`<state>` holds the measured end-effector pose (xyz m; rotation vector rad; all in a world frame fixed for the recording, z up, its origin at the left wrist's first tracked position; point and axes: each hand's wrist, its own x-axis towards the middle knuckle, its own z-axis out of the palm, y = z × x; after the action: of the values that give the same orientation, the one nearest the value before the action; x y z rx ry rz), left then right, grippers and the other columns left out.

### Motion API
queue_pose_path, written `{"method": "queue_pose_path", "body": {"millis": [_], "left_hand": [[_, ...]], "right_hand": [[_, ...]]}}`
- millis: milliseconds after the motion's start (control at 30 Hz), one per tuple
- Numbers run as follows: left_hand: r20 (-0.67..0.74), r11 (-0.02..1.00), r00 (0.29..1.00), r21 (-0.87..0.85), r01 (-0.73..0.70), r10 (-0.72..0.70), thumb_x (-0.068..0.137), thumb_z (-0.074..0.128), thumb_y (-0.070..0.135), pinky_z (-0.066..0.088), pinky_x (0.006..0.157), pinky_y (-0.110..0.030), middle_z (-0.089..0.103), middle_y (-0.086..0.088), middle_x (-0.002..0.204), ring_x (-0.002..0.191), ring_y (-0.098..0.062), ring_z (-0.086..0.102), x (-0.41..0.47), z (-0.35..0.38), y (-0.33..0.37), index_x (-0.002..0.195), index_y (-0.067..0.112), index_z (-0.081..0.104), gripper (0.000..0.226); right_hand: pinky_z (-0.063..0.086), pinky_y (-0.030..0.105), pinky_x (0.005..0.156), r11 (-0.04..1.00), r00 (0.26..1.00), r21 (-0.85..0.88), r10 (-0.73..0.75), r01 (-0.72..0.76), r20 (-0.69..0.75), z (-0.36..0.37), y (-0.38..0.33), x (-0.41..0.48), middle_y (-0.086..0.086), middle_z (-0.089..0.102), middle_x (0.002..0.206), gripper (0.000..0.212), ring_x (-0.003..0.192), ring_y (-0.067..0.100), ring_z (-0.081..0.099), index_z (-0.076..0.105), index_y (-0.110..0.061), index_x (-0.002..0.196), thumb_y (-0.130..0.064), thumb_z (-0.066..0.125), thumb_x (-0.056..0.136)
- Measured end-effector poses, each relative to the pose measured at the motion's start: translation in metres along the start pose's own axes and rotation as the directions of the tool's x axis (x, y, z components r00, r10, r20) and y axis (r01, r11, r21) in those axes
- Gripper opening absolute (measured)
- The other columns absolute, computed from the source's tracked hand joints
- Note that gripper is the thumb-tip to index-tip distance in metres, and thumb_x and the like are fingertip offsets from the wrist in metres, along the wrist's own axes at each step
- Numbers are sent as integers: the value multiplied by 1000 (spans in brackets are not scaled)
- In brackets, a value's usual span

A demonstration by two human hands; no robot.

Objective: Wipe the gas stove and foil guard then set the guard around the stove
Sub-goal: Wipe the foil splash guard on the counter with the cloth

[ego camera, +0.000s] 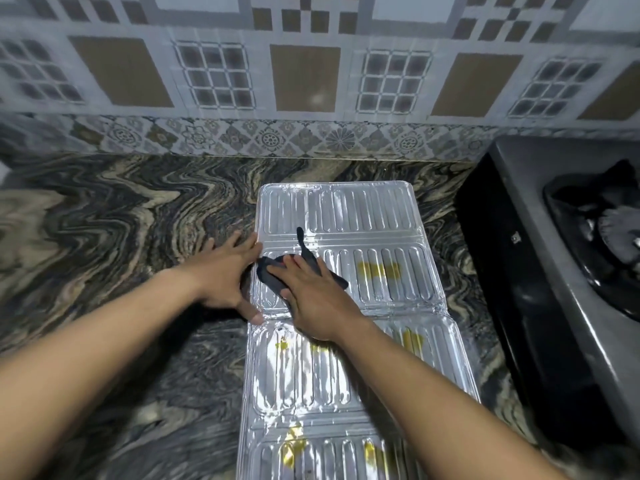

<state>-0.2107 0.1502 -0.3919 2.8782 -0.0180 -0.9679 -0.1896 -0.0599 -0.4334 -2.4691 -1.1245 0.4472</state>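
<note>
Foil guard is lying flat and unfolded on the counter, just left of the gas stove, with ribbed silver panels running from near the wall toward the camera. Yellow stains are showing on the middle panel and the nearer ones. Dark cloth is sitting on the middle panel's left part, pressed under the flat right hand, with a thin tail pointing at the far panel. Left hand is resting spread on the guard's left edge. Stove is dark, one burner showing at the right edge.
</note>
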Motion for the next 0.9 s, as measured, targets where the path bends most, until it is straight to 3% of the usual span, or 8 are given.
{"method": "queue_pose_path", "body": {"millis": [167, 333, 533, 700, 900], "left_hand": [[-17, 999, 1000, 28, 22, -21, 43, 74, 82, -3, 118, -59, -19, 6, 164, 152, -23, -14, 3, 4, 8, 156, 19, -13, 156], [-3, 996, 999, 80, 38, -38, 43, 70, 86, -5, 116, -63, -19, 7, 163, 152, -25, -14, 0, 2, 8, 155, 20, -16, 156], [5, 993, 998, 100, 67, -68, 41, 70, 87, -3, 114, -66, -19, 9, 163, 152, -26, -13, 2, 1, 11, 155, 22, -15, 157], [19, 988, 996, 127, 82, -85, 42, 69, 87, -1, 116, -68, -20, 9, 163, 152, -28, -12, 2, 0, 13, 155, 22, -16, 156], [13, 981, 995, 170, 94, -98, 43, 67, 89, 0, 116, -66, -20, 9, 163, 153, -27, -9, 1, -1, 15, 155, 23, -16, 155]], "right_hand": [[-7, 41, 121, 998, 999, 49, 35, -33, -32, -3, 6, -6, 3, 17, 163, 50, 151, 17, 7, 21, -29, 155, -30, 30, 106], [-9, 39, 119, 976, 973, 33, 215, -213, -88, -16, 44, -35, 5, 9, 165, 52, 151, 16, -1, 10, -27, 157, -31, 24, 107], [-2, 46, 122, 882, 868, 30, 469, -471, -163, -40, 94, -54, 13, 8, 164, 56, 152, 23, 0, 4, -15, 157, -31, 21, 106], [-7, 44, 121, 811, 795, 59, 583, -583, -165, -49, 104, -56, 10, 1, 165, 63, 151, 22, -6, -1, -12, 156, -41, 20, 105], [4, 50, 121, 803, 795, 104, 595, -586, -117, -52, 91, -73, 15, 2, 164, 71, 151, 28, -3, 1, -9, 156, -13, 43, 99]]}}
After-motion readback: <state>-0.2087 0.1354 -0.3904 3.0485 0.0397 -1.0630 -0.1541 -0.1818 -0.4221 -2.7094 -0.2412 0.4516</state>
